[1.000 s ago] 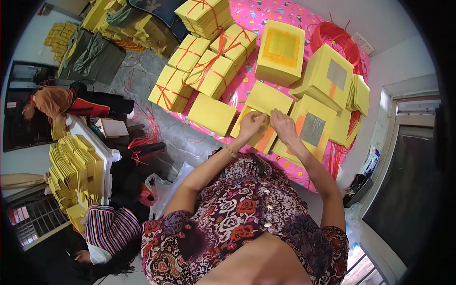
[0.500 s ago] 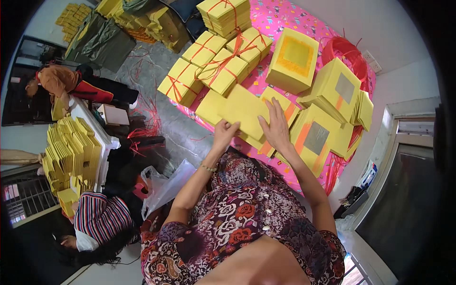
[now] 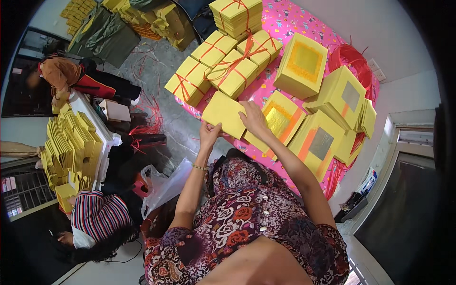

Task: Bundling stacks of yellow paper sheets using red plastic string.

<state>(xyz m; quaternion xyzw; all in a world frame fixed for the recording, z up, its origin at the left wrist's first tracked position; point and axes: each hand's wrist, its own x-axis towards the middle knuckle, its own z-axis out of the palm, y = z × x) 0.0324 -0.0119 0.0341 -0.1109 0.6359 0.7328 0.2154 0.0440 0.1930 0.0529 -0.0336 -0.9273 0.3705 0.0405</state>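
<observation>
You are gripping a plain yellow stack [image 3: 224, 114] at frame centre on the pink desk [image 3: 289, 23]: left hand [image 3: 209, 133] pinching its near edge, right hand [image 3: 254, 118] pressing flat on its right side.

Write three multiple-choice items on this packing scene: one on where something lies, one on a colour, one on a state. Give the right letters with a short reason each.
1. Where does the plain yellow stack under the hands lie?
A. at the near edge of the pink table
B. on the grey floor
C. on the red cord coil

2. What colour is the string around the tied yellow bundles?
A. blue
B. red
C. white

3. How is the plain yellow stack?
A. tied with string
B. wrapped in clear plastic
C. untied, with both hands on it

Answers: 1 A, it sits at the table's near edge. 2 B, red strands cross each bundle. 3 C, no string shows on it; the left hand grips its near corner, and the right hand rests at its right edge.
</observation>
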